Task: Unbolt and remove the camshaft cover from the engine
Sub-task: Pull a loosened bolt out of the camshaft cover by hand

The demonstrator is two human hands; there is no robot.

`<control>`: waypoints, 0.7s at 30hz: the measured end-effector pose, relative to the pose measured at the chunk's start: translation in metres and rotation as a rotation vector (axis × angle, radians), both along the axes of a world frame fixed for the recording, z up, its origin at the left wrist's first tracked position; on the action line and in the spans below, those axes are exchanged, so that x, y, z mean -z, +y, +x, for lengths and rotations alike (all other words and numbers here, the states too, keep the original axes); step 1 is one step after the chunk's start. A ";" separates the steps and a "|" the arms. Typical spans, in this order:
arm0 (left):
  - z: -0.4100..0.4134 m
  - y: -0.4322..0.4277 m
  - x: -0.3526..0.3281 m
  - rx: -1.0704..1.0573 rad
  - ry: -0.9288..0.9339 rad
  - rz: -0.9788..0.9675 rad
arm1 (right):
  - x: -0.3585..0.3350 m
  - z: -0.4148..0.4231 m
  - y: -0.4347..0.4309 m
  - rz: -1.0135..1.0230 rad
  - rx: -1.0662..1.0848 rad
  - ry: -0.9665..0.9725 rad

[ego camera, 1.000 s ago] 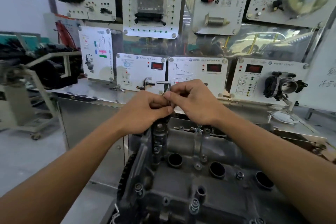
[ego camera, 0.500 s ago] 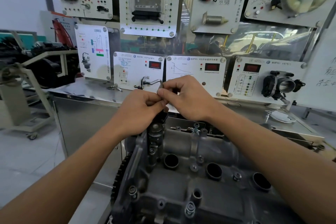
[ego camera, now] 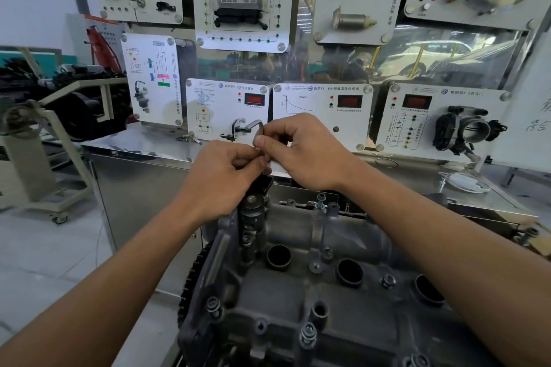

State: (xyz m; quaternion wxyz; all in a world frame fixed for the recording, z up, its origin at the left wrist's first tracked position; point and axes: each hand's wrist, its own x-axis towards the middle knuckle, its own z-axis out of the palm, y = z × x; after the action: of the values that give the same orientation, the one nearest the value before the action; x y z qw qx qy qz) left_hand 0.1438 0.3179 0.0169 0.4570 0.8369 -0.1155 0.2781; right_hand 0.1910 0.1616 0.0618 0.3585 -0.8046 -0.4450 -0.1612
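Hex key (ego camera: 258, 128) held over far-left end of camshaft cover (ego camera: 313, 301).
The left grip (ego camera: 226, 179) and right grip (ego camera: 301, 152) both pinch the key; bolts (ego camera: 308, 334) stand in the cover's near edge.

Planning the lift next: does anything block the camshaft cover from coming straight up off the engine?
Nothing overhangs it except the left hand and right hand pinching the hex key over its far left end. Bolts still stand in the camshaft cover, near bolt and far bolt among them.
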 end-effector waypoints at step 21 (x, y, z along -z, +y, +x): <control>-0.004 -0.008 -0.012 -0.236 0.031 0.181 | 0.010 -0.004 0.014 0.561 -0.003 0.150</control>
State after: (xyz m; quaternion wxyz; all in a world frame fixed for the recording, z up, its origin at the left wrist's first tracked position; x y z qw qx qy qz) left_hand 0.1401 0.3102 0.0294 0.3454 0.8867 -0.0339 0.3055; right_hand 0.1866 0.1756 0.0513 0.5991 -0.6830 -0.3566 -0.2177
